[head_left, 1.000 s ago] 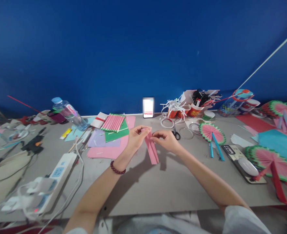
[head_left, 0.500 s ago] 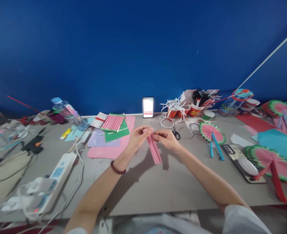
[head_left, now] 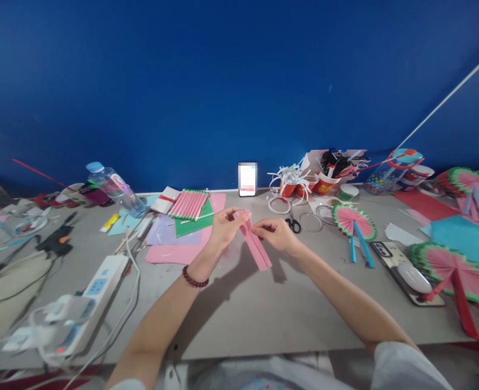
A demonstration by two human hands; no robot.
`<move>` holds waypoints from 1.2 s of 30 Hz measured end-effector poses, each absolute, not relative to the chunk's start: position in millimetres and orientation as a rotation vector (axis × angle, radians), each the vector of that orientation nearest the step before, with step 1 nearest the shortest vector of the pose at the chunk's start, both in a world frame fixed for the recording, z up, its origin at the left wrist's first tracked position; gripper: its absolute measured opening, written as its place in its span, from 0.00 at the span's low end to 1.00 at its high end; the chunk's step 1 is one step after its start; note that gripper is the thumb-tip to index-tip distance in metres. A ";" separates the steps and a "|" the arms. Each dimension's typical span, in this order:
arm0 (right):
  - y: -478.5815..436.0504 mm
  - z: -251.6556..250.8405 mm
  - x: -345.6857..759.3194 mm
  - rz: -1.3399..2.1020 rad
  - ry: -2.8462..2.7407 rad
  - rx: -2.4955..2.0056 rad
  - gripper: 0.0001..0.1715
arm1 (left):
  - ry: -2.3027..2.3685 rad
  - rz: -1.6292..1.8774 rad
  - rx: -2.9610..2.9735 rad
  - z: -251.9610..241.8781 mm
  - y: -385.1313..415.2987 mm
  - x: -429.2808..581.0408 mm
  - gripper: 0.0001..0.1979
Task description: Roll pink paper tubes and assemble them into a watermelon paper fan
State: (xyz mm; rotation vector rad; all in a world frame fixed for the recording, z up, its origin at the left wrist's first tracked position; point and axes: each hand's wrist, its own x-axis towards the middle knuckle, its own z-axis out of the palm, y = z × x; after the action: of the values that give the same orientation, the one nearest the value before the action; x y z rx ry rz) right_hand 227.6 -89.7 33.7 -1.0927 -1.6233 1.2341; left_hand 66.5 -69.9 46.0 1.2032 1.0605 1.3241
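Folded pink paper strip (head_left: 258,250), lengthwise creases, held over the middle of the worktop (head_left: 256,319), far end up between the fingers, near end slanting towards the person. Cannot tell from here whether that near end touches the surface.

Left hand (head_left: 225,228) clamped on the strip's far end, thumb on top. Right hand (head_left: 279,236) just beside it, thumb and forefinger pinching the strip's right edge. Dark red bead bracelet (head_left: 196,277) on the left wrist.

Just beyond the right hand: black-handled scissors (head_left: 296,227), then rings of tape (head_left: 279,205). Upright phone (head_left: 247,181) straight ahead, close to the blue wall (head_left: 239,81).

Left side: pleated pink paper with green edges (head_left: 189,205), partly over a green sheet (head_left: 185,227); lilac sheet (head_left: 160,232) and larger pink sheet (head_left: 170,255) beneath. Farther left, a tilted clear bottle (head_left: 120,188) and a white power strip (head_left: 97,298) with plugs in it.

Right side: round pink-and-green fan (head_left: 347,218) with two blue strips. Near it a second phone (head_left: 386,260) lying flat, white mouse (head_left: 414,278) on top. Another fan (head_left: 446,257), red strips, farther right.
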 end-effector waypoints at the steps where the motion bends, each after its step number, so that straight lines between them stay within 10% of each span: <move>1: -90.2 34.3 227.2 1.242 -1.613 -1.090 0.17 | 1.062 1.322 1.200 46.2 -69.9 66.8 0.11; 36: -88.5 34.9 228.9 1.479 -1.619 -1.134 0.21 | 1.031 1.400 1.081 43.1 -46.8 43.8 0.11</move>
State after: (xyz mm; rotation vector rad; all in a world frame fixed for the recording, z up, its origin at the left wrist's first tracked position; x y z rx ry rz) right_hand 228.9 -88.5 34.9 -1.1336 -1.6192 1.4794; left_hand 43.8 -46.8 43.1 1.0812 1.0305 1.4003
